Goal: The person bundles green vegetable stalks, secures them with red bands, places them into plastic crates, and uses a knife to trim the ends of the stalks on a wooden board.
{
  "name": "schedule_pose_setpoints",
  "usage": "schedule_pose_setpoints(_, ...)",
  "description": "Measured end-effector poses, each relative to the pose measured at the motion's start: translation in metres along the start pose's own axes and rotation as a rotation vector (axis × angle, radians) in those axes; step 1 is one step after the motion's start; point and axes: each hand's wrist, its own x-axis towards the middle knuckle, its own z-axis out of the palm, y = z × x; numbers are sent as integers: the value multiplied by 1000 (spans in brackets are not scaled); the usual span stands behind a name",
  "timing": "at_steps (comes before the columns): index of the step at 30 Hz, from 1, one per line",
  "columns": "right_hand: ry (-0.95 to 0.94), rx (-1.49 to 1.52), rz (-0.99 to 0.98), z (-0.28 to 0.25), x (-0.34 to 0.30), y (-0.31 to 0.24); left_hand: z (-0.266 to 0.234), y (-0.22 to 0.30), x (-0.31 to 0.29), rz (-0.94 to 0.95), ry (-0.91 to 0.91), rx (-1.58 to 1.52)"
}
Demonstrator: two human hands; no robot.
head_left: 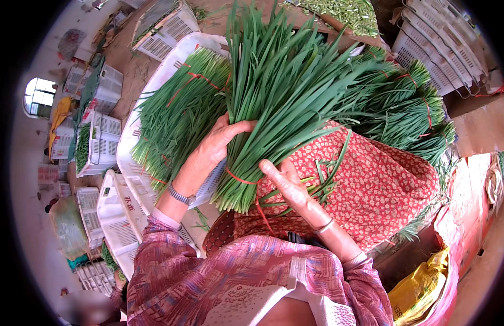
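Observation:
A large bunch of green garlic chives [287, 81] lies across my lap, its leaves fanning away from me and its pale cut ends toward me. Around the stems near those ends runs a red tie [241, 177], with a loose red end hanging below. My left hand [222, 140] grips the bunch from the left side, thumb across the leaves. On the other side my right hand [284, 182] holds the stems beside the tie, its thumb on top and some fingers hidden. Under the bunch, a red floral cloth [382, 182] covers my lap, with stray chive leaves on it.
A white plastic crate [128, 133] at the left holds tied chive bundles [178, 106]. More tied bundles [404, 106] lie at the right. Stacked white crates [439, 49] stand at the far right, others along the left. A yellow bag [423, 288] is at the lower right.

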Motion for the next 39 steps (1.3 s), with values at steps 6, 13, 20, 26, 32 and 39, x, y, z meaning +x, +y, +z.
schedule_pose_setpoints(6, 172, 241, -144, -5, 24, -25, 16, 18, -19, -94, 69, 239)
schedule_pose_setpoints(13, 394, 370, -138, -75, 23, 18, 21, -38, -35, 122, 217, 145)
schedule_pose_setpoints(20, 763, 15, -499, -127, 17, -91, 28, -43, -42, 152, 360, 151)
schedule_pose_setpoints(26, 693, -530, -877, -72, 3, -155, 28, -52, -41, 144, 365, 123)
schedule_pose_setpoints(32, 330, -922, -904, -17, 37, -180, 35, -50, -47, 186, 344, 118)
schedule_pose_setpoints(39, 237, -1215, -751, -31, 78, -172, 37, -55, -51, 212, 365, 129)
